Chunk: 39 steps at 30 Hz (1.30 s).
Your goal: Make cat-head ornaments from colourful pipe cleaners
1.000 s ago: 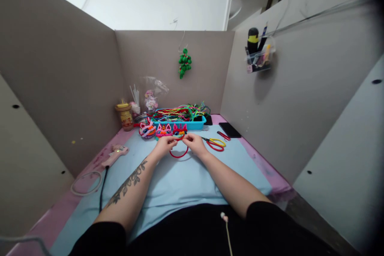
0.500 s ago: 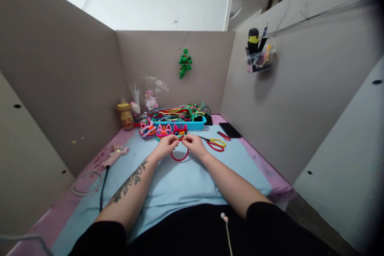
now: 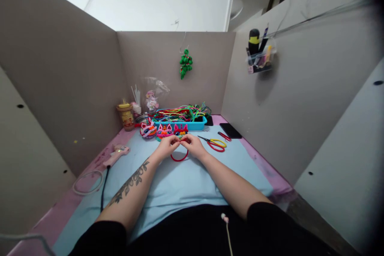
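Observation:
A red pipe cleaner hangs in a loop below my fingertips. My left hand pinches one end and my right hand pinches the other, with the fingertips of both hands meeting at the top of the loop. The exact spot where the ends meet is hidden by the fingers. Just beyond my hands stand three colourful fuzzy animal heads: a lilac and orange one, a pink one and a dark red one.
Behind the heads is a blue tray of many-coloured pipe cleaners. Scissors, small red snips and a black phone lie right. A pink glue gun with its cord and a cup stand left. Partitions enclose the table.
My fingertips have drawn closer together at the top of the red loop, hiding the end that stuck up between them. The other things lie as before.

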### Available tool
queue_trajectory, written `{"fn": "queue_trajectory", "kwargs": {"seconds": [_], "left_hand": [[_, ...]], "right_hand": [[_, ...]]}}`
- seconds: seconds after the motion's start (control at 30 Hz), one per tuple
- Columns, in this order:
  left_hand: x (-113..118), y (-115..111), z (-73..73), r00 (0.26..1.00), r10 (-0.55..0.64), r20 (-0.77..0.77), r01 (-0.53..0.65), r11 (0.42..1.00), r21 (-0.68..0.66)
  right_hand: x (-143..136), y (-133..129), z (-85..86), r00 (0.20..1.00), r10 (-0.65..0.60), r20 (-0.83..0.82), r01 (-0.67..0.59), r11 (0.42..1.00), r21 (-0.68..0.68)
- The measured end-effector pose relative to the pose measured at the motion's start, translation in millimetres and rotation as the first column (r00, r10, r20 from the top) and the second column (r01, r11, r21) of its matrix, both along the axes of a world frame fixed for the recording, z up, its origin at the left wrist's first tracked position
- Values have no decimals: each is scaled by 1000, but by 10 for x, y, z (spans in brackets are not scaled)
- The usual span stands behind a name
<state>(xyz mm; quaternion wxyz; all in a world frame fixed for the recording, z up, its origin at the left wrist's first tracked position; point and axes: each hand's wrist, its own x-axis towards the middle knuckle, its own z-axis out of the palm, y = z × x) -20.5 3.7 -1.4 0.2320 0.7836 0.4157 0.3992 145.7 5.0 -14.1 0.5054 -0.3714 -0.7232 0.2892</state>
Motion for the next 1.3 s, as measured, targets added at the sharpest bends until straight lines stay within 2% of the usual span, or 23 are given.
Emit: {"fn": "queue_trajectory", "kwargs": {"seconds": [0.17,0.23,0.43,0.57,0.73,0.87,1.0,1.1,1.3], "left_hand": [[0,17,-9,999,2,52,3,995,-96],[5,13,-2,996,27,90,-19,995,-96],[16,-6,-27,999,30,17,-31,997,73],[11,-13,-57,998,62,-31,-57,989,135],[23,-68,-18,981,87,-173,-44,971,235],[79,-139,22,938,190,-291,-105,953,283],[130,-199,58,839,337,-427,-179,912,369],[137,-217,69,778,414,-473,-191,872,450],[116,-193,33,774,436,-459,-166,840,517]], "right_hand": [[19,39,-21,999,-42,4,42,999,-4],[26,62,-43,997,-73,4,73,997,-3],[23,91,-92,991,-136,-21,136,991,-5],[9,63,-74,979,-203,2,203,979,10],[10,60,-64,976,-216,20,216,976,0],[7,75,-72,974,-228,15,228,974,-14],[-22,42,-47,973,-228,23,229,973,-29],[-39,12,-16,972,-235,22,236,971,-46],[-42,2,12,972,-235,-3,234,969,-77]]}}
